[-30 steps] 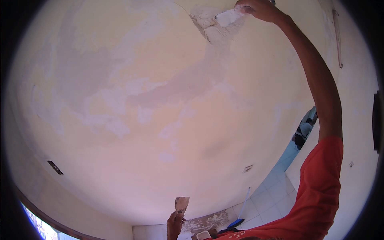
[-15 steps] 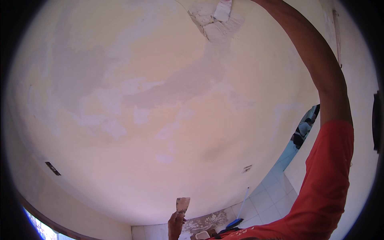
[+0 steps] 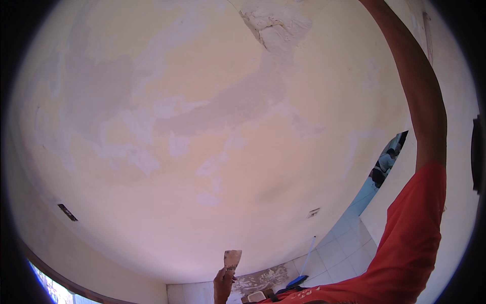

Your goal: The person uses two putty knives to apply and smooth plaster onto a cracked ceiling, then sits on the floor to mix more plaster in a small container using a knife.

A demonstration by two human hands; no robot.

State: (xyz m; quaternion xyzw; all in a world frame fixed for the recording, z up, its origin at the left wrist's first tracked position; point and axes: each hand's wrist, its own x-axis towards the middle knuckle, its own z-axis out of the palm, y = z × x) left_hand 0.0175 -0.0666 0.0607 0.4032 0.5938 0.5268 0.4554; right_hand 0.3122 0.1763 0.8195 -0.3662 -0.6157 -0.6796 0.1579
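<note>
Low in view, my left hand [image 3: 223, 285] is closed around a putty knife [image 3: 233, 259], its broad, stained blade pointing up. My right arm [image 3: 422, 91], in a red sleeve [image 3: 415, 223], reaches up along the right side and leaves the view at the top edge, so the right hand and whatever it may hold are hidden. Near the top of the pale yellow wall [image 3: 202, 76] is a rough, uneven patch of whitish filler [image 3: 276, 25] with a cracked, broken edge. A greyish smoothed band [image 3: 228, 109] runs down and left from it.
A blue broom [image 3: 298, 281] leans low by the tiled floor [image 3: 336, 251]. Through an opening at right a person [image 3: 385, 162] is visible. Small wall boxes sit at lower left [image 3: 67, 213] and lower right [image 3: 313, 213]. A white container [image 3: 256, 296] is near my body.
My right arm has swung up and to the right, and the whitish blade that lay against the filler patch has left the view. The left hand and its putty knife have hardly moved.
</note>
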